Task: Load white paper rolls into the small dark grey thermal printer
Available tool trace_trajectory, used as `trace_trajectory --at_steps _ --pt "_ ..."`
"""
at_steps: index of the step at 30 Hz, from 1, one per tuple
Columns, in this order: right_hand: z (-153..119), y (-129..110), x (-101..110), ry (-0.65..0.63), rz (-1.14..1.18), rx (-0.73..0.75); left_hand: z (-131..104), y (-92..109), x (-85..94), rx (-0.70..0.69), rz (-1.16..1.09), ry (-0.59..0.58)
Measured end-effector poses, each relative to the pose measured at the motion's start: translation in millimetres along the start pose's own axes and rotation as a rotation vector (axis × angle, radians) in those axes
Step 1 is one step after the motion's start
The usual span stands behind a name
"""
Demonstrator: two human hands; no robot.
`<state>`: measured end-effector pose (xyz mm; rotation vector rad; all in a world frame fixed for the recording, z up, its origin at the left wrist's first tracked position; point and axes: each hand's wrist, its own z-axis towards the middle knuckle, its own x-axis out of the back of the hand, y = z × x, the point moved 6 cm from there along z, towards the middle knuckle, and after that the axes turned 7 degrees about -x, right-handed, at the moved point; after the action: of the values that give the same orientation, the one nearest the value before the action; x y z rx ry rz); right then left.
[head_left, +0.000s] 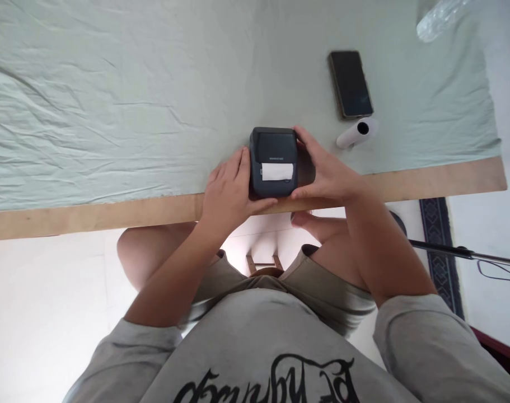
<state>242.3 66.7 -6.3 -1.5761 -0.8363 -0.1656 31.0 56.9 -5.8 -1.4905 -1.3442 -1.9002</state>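
A small dark receipt printer sits near the front edge of the cloth-covered table, with a short white paper strip showing from its slot. My left hand lies along its left side, fingers against the casing and thumb at the front edge. From the right, my right hand grips it, fingers at the far corner and thumb at the near corner. The printer is held between both hands. To the right of my right hand, a white paper roll lies on its side.
Beyond the roll lies a dark phone, face up. A clear plastic bottle is at the far right. The pale green cloth is wrinkled on the left. A wooden table edge runs along the front. A thin black pole stands off to the right.
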Motion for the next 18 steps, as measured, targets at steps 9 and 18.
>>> trace_trajectory --at_steps 9,18 --pt "0 2 -2 0.064 -0.108 0.05 0 -1 1.2 -0.016 0.01 0.054" --pt "2 -9 -9 0.086 -0.291 0.045 0 -3 2.6 -0.025 -0.027 0.088"
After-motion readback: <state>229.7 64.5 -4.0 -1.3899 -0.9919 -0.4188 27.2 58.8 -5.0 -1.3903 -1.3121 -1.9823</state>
